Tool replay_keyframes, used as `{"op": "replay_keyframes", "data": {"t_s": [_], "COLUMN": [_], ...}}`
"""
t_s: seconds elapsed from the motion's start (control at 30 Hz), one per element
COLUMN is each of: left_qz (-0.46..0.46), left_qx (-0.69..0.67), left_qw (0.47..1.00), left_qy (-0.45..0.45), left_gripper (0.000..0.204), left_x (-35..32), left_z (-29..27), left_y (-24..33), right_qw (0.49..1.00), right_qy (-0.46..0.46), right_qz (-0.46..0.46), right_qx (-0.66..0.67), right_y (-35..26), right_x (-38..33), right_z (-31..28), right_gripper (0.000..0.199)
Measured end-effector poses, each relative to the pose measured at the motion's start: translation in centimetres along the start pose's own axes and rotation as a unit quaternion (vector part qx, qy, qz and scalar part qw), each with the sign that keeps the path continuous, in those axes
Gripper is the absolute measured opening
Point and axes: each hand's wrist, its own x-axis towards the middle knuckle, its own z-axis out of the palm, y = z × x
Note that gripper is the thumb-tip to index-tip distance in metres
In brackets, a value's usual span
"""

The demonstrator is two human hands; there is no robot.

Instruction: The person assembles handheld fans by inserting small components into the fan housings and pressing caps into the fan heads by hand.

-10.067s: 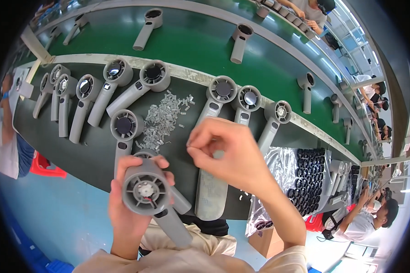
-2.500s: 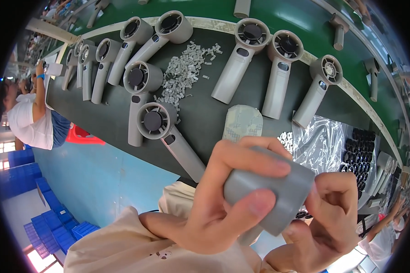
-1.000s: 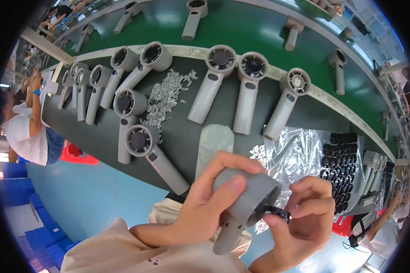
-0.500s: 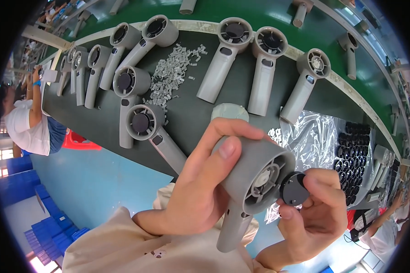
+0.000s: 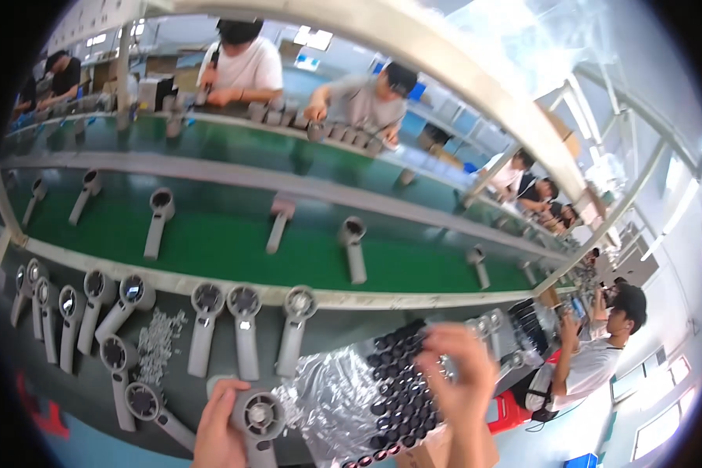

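My left hand (image 5: 220, 430) is closed around a grey handheld fan (image 5: 259, 415) at the lower middle. Spokes and a pale hub show in the fan's round head, with no black disc over the hub. Farther right, my right hand (image 5: 466, 373) is raised over rows of round black discs (image 5: 402, 382) on a clear plastic sheet (image 5: 327, 390). Its thumb and fingers look apart, with nothing visible between them, though motion blurs the hand. Several similar grey fans (image 5: 244, 335) lie on the dark table, some with black discs at their centres.
Small grey pieces (image 5: 160, 343) lie heaped among the fans. Beyond a pale rail (image 5: 210, 282), a green conveyor (image 5: 304, 265) carries more fans. People work across the line, and a seated person (image 5: 593, 359) is at the right. A cardboard box (image 5: 444, 452) stands below the discs.
My view has tilted up and swung right. My right hand has moved from the fan's head to above the discs. The disc it held is no longer visible; my left hand keeps the fan.
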Motion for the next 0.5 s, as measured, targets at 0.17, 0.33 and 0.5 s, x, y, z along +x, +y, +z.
{"op": "replay_keyframes", "data": {"t_s": [0.17, 0.33, 0.5], "left_qz": [0.006, 0.039, -0.008], "left_qx": [0.041, 0.054, 0.007], "left_qw": [0.999, 0.997, 1.0], "left_qy": [0.006, 0.028, -0.004], "left_gripper": [0.022, 0.023, 0.019], "left_x": [0.9, 1.5, 2.0], "left_z": [0.1, 1.0, 2.7], "left_y": [1.6, 2.3, 3.5], "right_qw": [0.923, 0.904, 0.89], "right_qy": [0.315, 0.32, 0.144], "right_qz": [-0.091, -0.075, 0.035], "right_qx": [-0.203, -0.273, -0.431], "right_y": [3.1, 13.2, 26.2], "right_x": [13.4, 30.3, 40.9], "right_z": [-14.0, -24.5, -26.5], "right_gripper": [0.015, 0.023, 0.041]}}
